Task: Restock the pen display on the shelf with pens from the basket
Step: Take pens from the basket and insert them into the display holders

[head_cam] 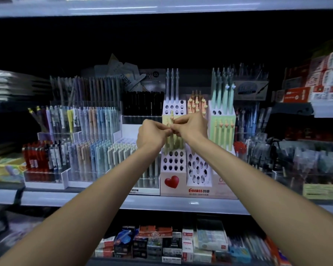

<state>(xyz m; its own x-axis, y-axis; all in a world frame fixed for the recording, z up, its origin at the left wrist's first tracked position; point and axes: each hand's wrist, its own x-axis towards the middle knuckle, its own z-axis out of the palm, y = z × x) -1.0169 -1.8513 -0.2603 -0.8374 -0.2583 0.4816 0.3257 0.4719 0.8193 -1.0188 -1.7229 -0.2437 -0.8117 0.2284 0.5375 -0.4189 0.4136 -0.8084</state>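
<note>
A white tiered pen display (173, 162) with round holes and a red heart on its base stands mid-shelf. Pale yellow pens (172, 141) stand in its middle tier, blue-grey pens (172, 83) at the top, and orange pens (197, 102) and green pens (222, 93) to the right. My left hand (151, 136) and my right hand (192, 127) meet in front of the yellow tier. Both pinch at the yellow pens there, fingertips touching. The lower holes stand vacant. No basket is in view.
Clear acrylic racks of pastel pens (96, 127) and red pens (35, 156) fill the left of the shelf, with black pens (142, 104) behind. More pen bins (296, 160) sit at right. Boxed stationery (181, 244) lies on the shelf below.
</note>
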